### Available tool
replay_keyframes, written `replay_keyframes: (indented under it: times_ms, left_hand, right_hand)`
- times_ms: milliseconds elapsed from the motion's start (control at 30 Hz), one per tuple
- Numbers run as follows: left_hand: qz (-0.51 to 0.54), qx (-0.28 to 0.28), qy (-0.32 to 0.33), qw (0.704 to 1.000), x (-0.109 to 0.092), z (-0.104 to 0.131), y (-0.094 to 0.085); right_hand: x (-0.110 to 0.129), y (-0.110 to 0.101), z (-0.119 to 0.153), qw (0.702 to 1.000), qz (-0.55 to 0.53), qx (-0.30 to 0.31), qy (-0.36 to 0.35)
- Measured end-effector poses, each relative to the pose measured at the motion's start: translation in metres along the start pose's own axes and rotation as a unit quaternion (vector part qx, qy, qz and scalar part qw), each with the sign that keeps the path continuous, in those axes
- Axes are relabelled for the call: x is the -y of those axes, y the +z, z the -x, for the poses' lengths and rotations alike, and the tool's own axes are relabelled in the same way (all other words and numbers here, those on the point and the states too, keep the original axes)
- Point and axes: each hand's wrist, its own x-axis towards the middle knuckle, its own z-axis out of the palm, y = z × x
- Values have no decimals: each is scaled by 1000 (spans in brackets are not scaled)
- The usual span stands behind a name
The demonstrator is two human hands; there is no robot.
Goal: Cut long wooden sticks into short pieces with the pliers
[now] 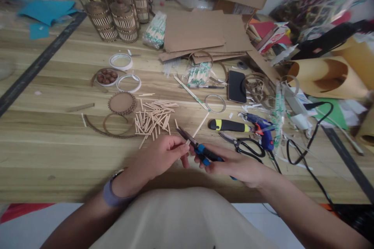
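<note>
My left hand (163,155) pinches the near end of a thin wooden stick (201,124), which slants up to the right. Wrapped round the blue and black handles of cutting pliers (201,150), my right hand (230,163) holds their jaws across the stick near my left fingertips. Whether the jaws are fully closed is hard to make out. Just beyond my left hand lies a loose pile of short cut stick pieces (153,118). A round corrugated cardboard disc (122,103) and a curved cardboard strip (102,129) lie left of the pile.
Right of my hands lie a yellow-black tool handle (229,125), black scissors (248,148) and a blue glue gun (264,132) with its cord. Farther back are a phone (237,86), tape rolls (120,61), cardboard sheets (198,31) and stick-built lanterns (125,19).
</note>
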Motion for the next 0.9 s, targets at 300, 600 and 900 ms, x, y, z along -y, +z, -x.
replay_keyframes:
  times_ms: [300, 600, 900]
  left_hand:
    - [-23, -5, 6, 1000, 2, 0, 1]
    - [-40, -10, 13, 999, 4, -1, 1]
    - [-41, -4, -2, 999, 0, 0, 2]
  right_hand:
    - [1, 0, 0, 999, 43, -2, -10]
    - [0, -2, 0, 996, 83, 18, -11]
    - [3, -4, 0, 995, 99, 31, 4]
